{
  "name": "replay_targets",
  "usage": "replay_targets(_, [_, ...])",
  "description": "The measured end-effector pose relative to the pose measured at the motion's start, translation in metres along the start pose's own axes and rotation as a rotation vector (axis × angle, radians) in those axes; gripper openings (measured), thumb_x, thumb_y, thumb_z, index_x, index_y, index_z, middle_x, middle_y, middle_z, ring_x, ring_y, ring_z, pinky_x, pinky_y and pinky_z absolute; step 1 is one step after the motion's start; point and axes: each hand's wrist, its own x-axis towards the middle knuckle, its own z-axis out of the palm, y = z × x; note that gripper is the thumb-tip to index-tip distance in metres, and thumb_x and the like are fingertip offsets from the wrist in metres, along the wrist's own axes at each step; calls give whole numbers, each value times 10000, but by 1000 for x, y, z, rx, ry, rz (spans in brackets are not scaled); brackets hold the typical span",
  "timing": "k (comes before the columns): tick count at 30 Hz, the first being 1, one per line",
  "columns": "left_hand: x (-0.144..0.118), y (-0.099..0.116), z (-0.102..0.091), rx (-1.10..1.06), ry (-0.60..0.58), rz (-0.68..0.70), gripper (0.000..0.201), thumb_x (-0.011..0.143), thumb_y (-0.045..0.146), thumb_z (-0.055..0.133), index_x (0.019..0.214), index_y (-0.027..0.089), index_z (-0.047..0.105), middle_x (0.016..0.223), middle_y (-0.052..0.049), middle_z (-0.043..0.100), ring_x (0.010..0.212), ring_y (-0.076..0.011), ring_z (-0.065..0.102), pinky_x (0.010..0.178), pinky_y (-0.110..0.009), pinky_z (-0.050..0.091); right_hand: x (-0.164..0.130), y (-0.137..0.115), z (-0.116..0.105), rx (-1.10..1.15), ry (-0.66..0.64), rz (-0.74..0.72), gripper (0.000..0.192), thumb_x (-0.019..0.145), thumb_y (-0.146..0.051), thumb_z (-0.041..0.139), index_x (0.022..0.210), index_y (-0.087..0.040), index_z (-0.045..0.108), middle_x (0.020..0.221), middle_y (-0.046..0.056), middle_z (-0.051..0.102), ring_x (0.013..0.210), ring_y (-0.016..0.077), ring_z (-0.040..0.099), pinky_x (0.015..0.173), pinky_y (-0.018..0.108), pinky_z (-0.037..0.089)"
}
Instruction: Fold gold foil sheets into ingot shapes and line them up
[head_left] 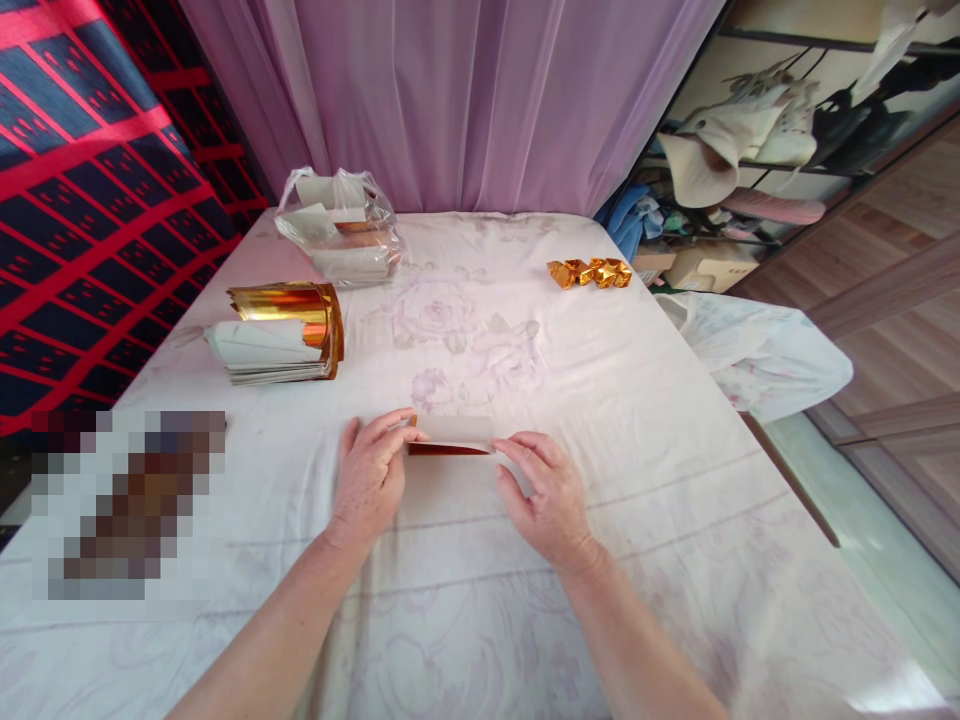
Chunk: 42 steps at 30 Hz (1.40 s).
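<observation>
A small sheet of gold foil paper (451, 431) lies on the table in front of me, its white side up and its near edge folded over so that a dark coppery strip shows. My left hand (373, 470) pinches its left end, the fingers curled at the fold. At the opposite end, my right hand (546, 492) has its fingertips closed on the corner, with the thumb lower down. To the far left stands a curled stack of gold foil paper (326, 325), white backs facing me. Several folded gold foil pieces (589, 273) sit in a row at the far right.
A clear plastic bag (341, 230) of more paper stands at the back left. A blurred-out patch (139, 505) covers something at the left. The table (660, 420) has a floral cloth; a white bag (772, 350) hangs by its right edge, near shelves (750, 150).
</observation>
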Motion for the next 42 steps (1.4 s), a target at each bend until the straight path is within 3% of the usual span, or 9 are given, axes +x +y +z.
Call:
replay_targets(5, [1, 6, -6, -44, -51, -22, 361, 891, 137, 358, 838, 272, 688, 1171, -20, 715, 1091, -221, 654, 1149, -574, 195, 0, -2, -1, -27, -1, -42, 208, 890, -216, 586, 1081, -220, 668, 993, 83, 650, 916, 213, 637, 802, 384, 541])
replay_targets(14, [3, 7, -8, -5, -139, 12, 361, 869, 115, 368, 791, 274, 683, 1144, -2, 742, 1214, -263, 588, 1132, -625, 182, 0, -5, -2, -80, -39, -112, 212, 880, -180, 584, 1055, -223, 695, 985, 77, 650, 858, 193, 626, 748, 350, 513])
replay_targets(20, [3, 7, -9, 37, -190, 34, 361, 859, 106, 386, 781, 285, 691, 1178, 10, 733, 1251, -274, 555, 1129, -641, 170, 3, -8, -6, -84, -171, -185, 218, 846, -159, 579, 1007, -216, 715, 1033, 87, 648, 928, 226, 601, 806, 391, 496])
replay_targets(28, [4, 6, -8, 68, -196, 50, 395, 861, 107, 373, 746, 293, 702, 1170, 22, 732, 1242, -259, 553, 1135, -626, 175, 3, -6, -8, -16, -282, -171, 181, 838, -160, 579, 921, -222, 727, 1034, 71, 658, 945, 220, 583, 840, 394, 473])
replay_targets(33, [4, 12, -9, 90, -181, 35, 249, 861, 190, 473, 815, 291, 696, 1163, 9, 731, 1237, -270, 555, 1146, -619, 172, 4, -4, -9, 25, -323, -163, 111, 863, -271, 632, 893, -219, 725, 1034, 66, 675, 952, 217, 598, 844, 383, 465])
replay_targets(38, [4, 15, -9, 99, -175, 35, 148, 841, 241, 561, 806, 290, 696, 1159, 5, 729, 1233, -272, 554, 1159, -618, 159, 1, 5, -4, -41, -197, -65, 188, 919, -230, 560, 800, -217, 705, 931, 49, 695, 867, 186, 627, 793, 348, 460])
replay_targets(42, [4, 14, -8, 90, -167, 34, 137, 834, 232, 575, 787, 291, 689, 1145, 7, 733, 1228, -277, 558, 1162, -636, 154, -1, 12, -1, -160, -94, 58, 121, 889, -248, 586, 867, -208, 698, 1014, 82, 683, 938, 230, 618, 819, 391, 461])
